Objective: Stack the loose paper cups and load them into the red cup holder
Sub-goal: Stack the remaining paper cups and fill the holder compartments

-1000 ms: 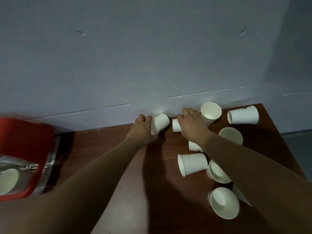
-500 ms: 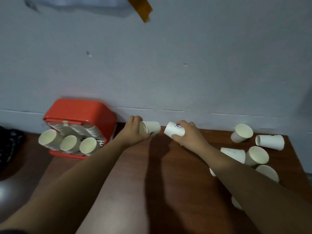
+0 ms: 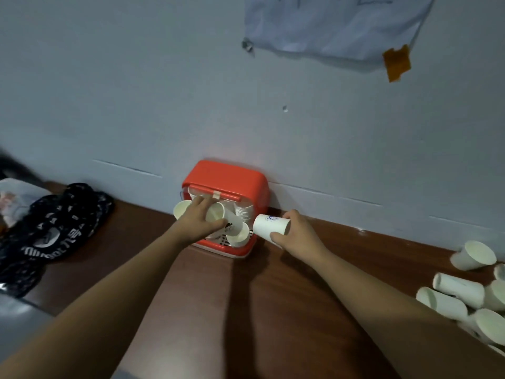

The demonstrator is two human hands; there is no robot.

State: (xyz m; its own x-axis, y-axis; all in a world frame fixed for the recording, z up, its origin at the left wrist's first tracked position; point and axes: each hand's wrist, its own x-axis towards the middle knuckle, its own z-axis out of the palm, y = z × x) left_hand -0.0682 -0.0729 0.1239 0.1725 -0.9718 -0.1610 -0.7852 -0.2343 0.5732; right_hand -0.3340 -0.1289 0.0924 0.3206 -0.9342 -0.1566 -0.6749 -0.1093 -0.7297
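The red cup holder [image 3: 231, 179] stands against the wall on the brown table, with stacks of white paper cups poking out of its front. My left hand [image 3: 200, 220] grips a white paper cup [image 3: 218, 214] at the holder's front, its mouth toward me. My right hand [image 3: 296, 232] holds a second white paper cup [image 3: 269, 224] on its side just right of the holder, bottom pointing at it. Several loose cups [image 3: 459, 292] lie in a heap at the table's far right.
A black printed cloth [image 3: 52, 228] and a plastic bag [image 3: 16, 198] lie at the left of the table [image 3: 273, 291]. The wall runs directly behind the holder. A paper sheet [image 3: 336, 23] with orange tape hangs on the wall above.
Both hands carried their cups left from the loose pile to the holder. My view swung left, so the holder is now central and the pile sits at the right edge.
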